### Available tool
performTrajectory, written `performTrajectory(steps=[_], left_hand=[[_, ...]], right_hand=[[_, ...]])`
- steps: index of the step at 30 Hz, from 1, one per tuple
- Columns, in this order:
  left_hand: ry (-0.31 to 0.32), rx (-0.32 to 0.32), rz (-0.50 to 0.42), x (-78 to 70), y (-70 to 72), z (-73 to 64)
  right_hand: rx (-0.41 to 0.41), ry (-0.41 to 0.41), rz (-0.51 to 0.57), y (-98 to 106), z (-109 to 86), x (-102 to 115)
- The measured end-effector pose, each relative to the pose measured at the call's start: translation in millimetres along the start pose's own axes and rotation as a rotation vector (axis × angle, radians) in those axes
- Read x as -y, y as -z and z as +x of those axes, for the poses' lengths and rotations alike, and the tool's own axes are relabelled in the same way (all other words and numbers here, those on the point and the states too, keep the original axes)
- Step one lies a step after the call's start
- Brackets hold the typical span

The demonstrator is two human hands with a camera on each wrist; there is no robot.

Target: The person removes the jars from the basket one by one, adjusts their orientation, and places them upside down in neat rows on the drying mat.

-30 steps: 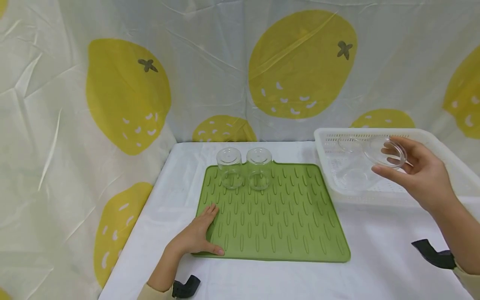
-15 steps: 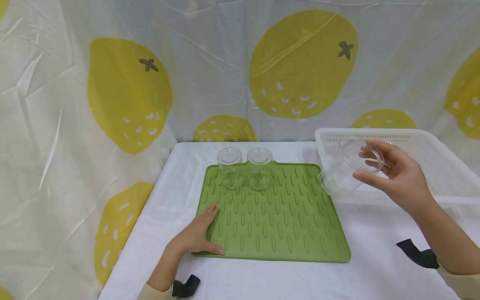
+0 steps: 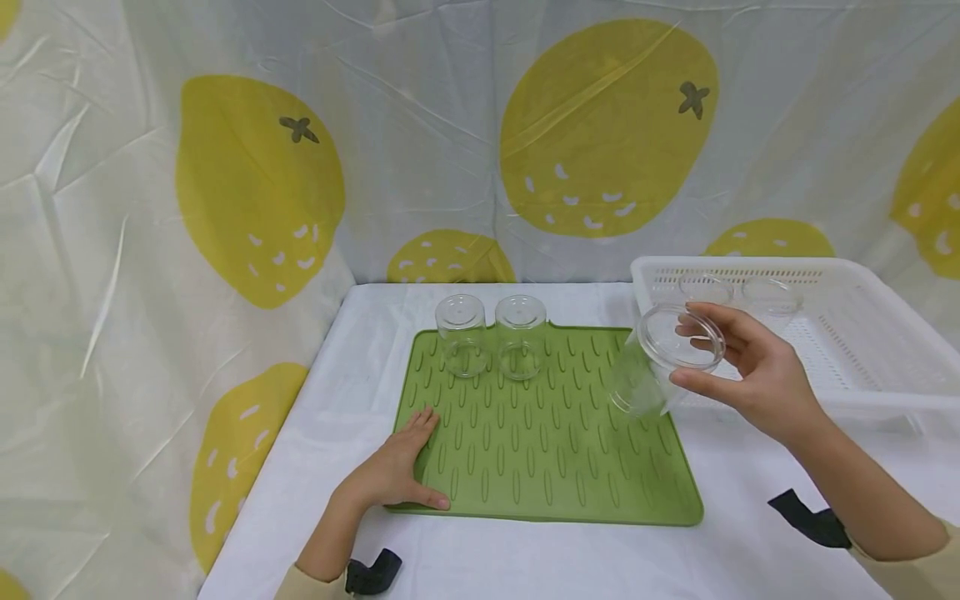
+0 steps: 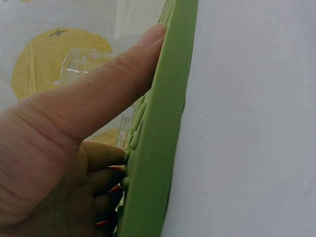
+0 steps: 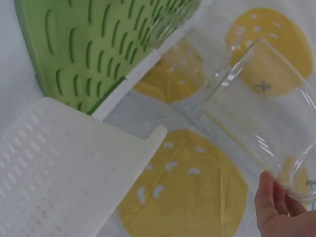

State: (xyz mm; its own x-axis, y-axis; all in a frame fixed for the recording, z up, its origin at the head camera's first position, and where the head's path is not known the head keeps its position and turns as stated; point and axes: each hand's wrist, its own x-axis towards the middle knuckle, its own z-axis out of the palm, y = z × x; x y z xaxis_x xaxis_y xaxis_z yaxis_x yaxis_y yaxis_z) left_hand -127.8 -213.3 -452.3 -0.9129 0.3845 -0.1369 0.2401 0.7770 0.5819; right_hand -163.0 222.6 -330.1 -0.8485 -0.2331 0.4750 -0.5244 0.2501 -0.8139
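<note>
A green mat (image 3: 555, 433), ridged in staggered rows, is filling the head view's lower centre. Colourless glasses (image 3: 641, 377) are letting that green show through near the middle. At the right, a slotted basket (image 3: 862, 402) is showing white. Above, yellow lemons (image 3: 607, 125) with white flecks (image 3: 593, 223) and grey stalk marks (image 3: 693, 99) are patterning a pale backdrop (image 3: 420, 125). Beige sleeves (image 3: 915, 571) and black straps (image 3: 375, 573) are edging the bottom.

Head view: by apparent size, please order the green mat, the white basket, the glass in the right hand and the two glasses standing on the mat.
1. Green mat
2. White basket, cut off by the right edge
3. Held glass, perhaps nearer the camera
4. Left standing glass and right standing glass: alike, not ranked
</note>
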Motion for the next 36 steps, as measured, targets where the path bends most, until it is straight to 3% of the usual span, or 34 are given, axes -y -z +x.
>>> performTrajectory(steps=[4,11,16,36], left_hand=[[0.005,0.002,-0.004,-0.4,0.1,-0.3],[0.008,0.006,-0.002,0.6,-0.3,-0.2],[0.012,0.008,0.005,-1.3,0.7,0.0],[0.027,0.004,0.011,-7.2,2.2,-0.7]], right_hand=[[0.035,0.007,-0.029,-10.4,-3.5,3.4],[0.077,0.027,0.039,-24.8,-7.4,6.2],[0.107,0.018,-0.006,-32.6,-10.6,6.3],[0.206,-0.055,-0.036,-44.6,-20.5,1.9]])
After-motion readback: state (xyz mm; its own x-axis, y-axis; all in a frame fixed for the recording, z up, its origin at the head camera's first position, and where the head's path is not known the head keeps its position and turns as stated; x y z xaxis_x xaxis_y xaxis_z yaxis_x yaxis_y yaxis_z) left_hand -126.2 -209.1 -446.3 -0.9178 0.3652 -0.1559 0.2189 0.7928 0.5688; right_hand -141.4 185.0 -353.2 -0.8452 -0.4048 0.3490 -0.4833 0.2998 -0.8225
